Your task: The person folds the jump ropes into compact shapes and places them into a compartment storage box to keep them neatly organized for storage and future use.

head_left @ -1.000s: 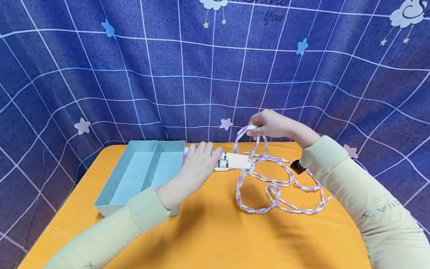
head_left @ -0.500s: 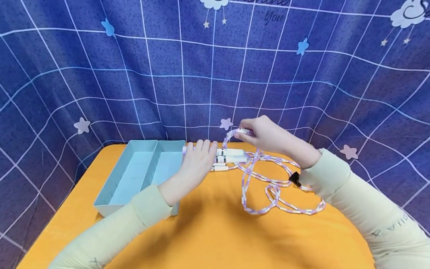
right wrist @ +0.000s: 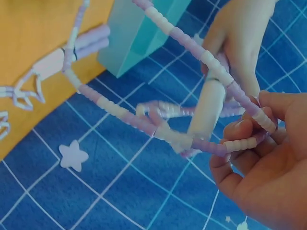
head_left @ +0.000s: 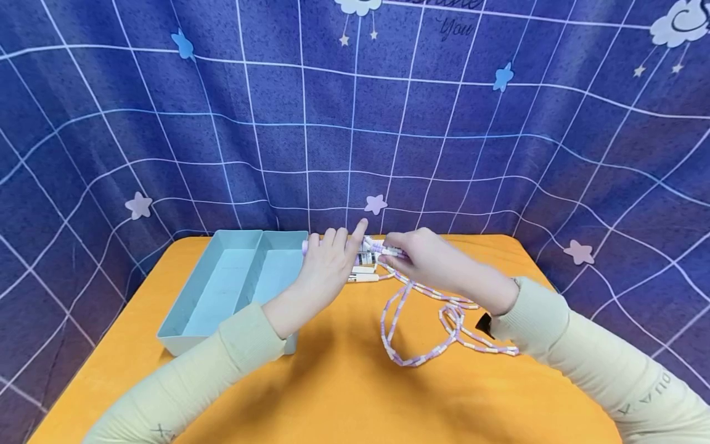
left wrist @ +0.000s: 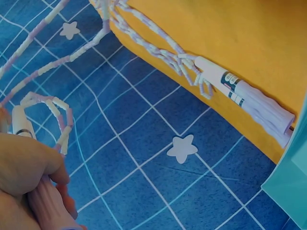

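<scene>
My left hand [head_left: 327, 262] grips the handles of a jump rope beside the blue box, its index finger lifted. In the left wrist view a lilac handle [left wrist: 48, 206] passes through its curled fingers; the white end [right wrist: 208, 103] sticks out in the right wrist view. Close by on the right, my right hand [head_left: 432, 259] pinches the lilac-and-white beaded rope [right wrist: 110, 108] between thumb and fingers. A loop of the rope [head_left: 410, 361] hangs or trails below that hand. A second pair of lilac-and-white handles [left wrist: 225, 86] lies on the table, partly hidden by my left hand in the head view.
A light blue box [head_left: 177, 345] with two compartments stands at the left on the orange-covered table [head_left: 355, 394]. Behind the table hangs a blue curtain [head_left: 277, 154] with a white grid and stars. A black piece [head_left: 485, 324] shows by the right cuff.
My right hand has come down and left toward the left hand, drawing the beaded rope with it. The loops at the right have shrunk. My left index finger has lifted.
</scene>
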### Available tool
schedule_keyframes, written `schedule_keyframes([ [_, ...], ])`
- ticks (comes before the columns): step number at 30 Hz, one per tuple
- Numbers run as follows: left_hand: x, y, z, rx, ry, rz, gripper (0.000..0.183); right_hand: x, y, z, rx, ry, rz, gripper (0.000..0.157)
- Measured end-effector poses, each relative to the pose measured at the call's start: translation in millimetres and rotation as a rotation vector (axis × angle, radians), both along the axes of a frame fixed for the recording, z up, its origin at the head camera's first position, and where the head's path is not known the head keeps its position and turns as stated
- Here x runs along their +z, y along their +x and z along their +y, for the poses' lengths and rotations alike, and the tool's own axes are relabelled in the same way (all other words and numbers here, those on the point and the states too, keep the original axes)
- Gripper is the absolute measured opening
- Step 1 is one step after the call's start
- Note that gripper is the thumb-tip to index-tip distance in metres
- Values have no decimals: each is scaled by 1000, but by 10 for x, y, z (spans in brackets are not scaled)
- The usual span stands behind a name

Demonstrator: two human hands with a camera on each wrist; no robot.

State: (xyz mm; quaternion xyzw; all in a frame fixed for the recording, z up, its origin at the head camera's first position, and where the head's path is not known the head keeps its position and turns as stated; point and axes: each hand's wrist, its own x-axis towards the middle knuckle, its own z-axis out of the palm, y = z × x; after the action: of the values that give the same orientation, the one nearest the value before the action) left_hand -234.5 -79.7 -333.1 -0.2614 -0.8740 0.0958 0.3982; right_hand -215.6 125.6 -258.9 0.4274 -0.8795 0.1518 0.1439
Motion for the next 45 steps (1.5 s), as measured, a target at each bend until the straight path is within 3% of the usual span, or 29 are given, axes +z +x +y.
schedule_keyframes([
  [6, -7, -4, -7, -11, 6, 3, 59, -123, 58, -23, 5, 30, 16, 20],
  [10, -22, -22, -8, -46, 59, 12, 52, -193, 67, -28, 24, 25, 18, 22],
  [19, -11, -32, -36, -82, 89, 38, 31, -382, 119, -9, 97, 17, -41, 22],
  [25, 19, -26, -28, -109, 80, 76, 26, -503, 117, 42, 91, -25, -93, 22],
  [31, 99, 4, -3, -96, 75, 77, 25, -651, 100, 79, 89, -55, -148, 14],
  [40, 246, 36, -37, -125, 79, 108, 23, -968, 45, 124, 130, -126, -72, 11],
  [45, 298, 74, -53, -122, 62, 116, 20, -1125, -5, 166, 96, -168, -10, 13],
])
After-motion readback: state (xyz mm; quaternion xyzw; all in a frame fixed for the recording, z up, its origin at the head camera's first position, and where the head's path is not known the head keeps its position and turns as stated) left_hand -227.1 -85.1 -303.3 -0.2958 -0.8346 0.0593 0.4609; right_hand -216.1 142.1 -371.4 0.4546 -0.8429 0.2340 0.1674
